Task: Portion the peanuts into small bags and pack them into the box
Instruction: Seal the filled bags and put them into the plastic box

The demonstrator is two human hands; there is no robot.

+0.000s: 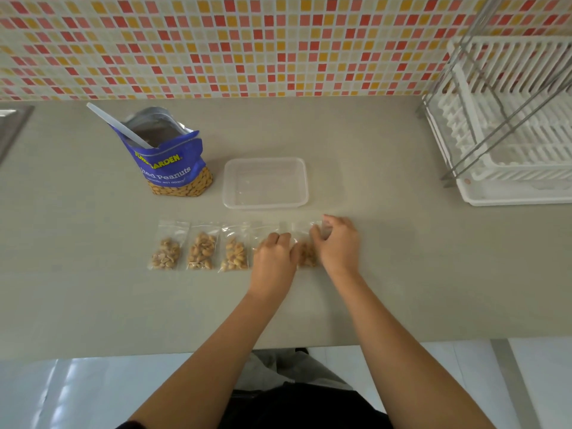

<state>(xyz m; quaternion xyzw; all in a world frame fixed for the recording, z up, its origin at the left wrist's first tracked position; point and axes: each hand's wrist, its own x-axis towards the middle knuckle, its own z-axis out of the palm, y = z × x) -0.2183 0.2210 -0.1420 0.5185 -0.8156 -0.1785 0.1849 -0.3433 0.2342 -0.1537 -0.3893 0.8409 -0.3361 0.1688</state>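
Observation:
A blue peanut bag stands open at the back left with a white spoon in it. Beside it sits a clear plastic box, nothing inside. A row of small clear bags of peanuts lies in front: three lie free on the left. My left hand lies over a fourth bag and touches the fifth bag. My right hand pinches that fifth bag's top edge with curled fingers.
A white dish rack with a metal frame fills the back right corner. A tiled wall runs along the back. The counter's front edge is near my body. A steel sink edge shows at far left.

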